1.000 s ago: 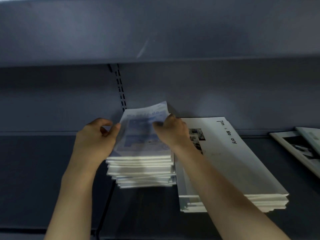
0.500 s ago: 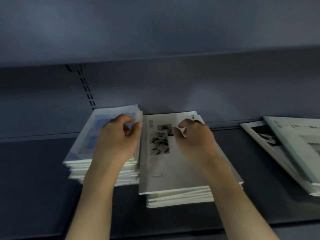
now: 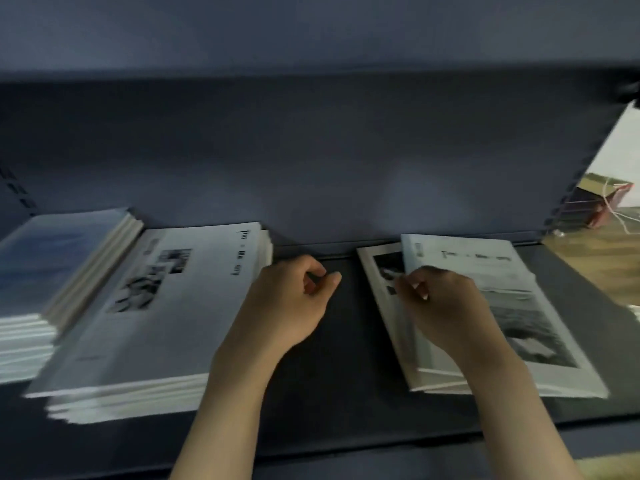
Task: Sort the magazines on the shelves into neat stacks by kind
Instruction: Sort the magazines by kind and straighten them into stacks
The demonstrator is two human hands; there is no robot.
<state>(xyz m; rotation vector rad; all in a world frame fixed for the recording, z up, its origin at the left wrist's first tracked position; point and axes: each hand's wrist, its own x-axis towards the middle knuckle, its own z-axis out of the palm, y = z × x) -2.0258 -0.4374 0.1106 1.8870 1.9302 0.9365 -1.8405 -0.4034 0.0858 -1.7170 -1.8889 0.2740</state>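
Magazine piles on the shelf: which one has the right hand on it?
The loose right-hand pile; the right hand rests on its overlapping covers. The blue stack and white stack sit untouched.

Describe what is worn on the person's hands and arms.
Nothing that shows: the left hand and right hand are bare, without gloves. No ring, watch or bracelet can be made out, though the frame is blurred. Both forearms are bare to the bottom edge, with no sleeve in view.
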